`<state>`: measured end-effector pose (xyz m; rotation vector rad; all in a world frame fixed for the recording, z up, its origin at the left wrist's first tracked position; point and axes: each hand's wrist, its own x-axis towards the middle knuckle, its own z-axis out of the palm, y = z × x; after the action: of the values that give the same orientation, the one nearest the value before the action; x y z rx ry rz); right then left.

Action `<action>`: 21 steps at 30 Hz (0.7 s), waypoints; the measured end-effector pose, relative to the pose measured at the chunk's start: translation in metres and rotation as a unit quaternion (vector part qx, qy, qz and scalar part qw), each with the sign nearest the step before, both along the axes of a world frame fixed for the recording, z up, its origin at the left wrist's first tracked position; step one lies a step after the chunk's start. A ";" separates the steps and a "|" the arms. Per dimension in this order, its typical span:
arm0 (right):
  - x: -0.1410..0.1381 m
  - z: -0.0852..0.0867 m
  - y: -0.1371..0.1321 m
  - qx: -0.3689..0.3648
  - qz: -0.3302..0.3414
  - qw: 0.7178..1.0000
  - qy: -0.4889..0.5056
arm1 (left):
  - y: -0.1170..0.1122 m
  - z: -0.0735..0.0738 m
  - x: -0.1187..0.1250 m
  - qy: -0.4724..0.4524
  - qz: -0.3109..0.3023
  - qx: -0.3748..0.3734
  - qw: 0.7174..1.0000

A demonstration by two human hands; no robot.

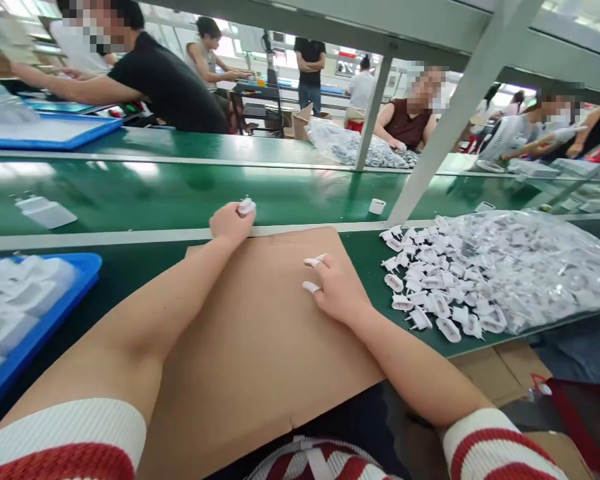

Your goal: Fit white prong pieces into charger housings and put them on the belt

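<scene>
My left hand is closed around a small white plug piece, with a metal prong showing at its top. It reaches past the far end of the cardboard sheet, at the light edge strip of the green conveyor. Over the right part of the cardboard is my right hand, its thumb and fingers apart and nothing between them. White finger covers sit on its fingertips. To its right lies a heap of white plug parts, spilling from a clear plastic bag.
White plug adapters and a small white piece lie on the green conveyor. A blue tray of white housings stands left. A slanted grey post rises ahead. Several people sit across the line.
</scene>
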<state>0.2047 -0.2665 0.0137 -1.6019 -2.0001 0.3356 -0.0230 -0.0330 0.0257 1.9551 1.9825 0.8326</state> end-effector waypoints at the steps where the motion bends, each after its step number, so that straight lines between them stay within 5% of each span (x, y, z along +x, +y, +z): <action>1: 0.004 0.003 0.002 -0.003 -0.023 0.999 -0.029 | 0.009 -0.002 -0.003 0.003 0.013 -0.003 1.000; 6: 0.043 0.011 0.021 -0.029 -0.231 0.962 -0.140 | 0.017 -0.011 -0.013 -0.001 0.062 -0.019 0.998; 11: 0.093 0.010 0.036 -0.141 -0.416 0.886 -0.148 | -0.008 -0.007 -0.004 -0.004 0.077 0.139 0.987; 15: 0.106 0.011 0.036 -0.116 -0.406 0.900 -0.106 | -0.043 -0.008 0.012 0.001 -0.039 0.172 0.984; 21: 0.093 0.016 0.033 -0.036 -0.301 0.953 -0.029 | -0.118 -0.028 0.020 0.120 -0.257 -0.006 0.959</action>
<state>0.2973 -0.2335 0.0298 -2.1841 -1.4465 0.1239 -0.0032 -0.1510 -0.0018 2.4951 1.4518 0.4662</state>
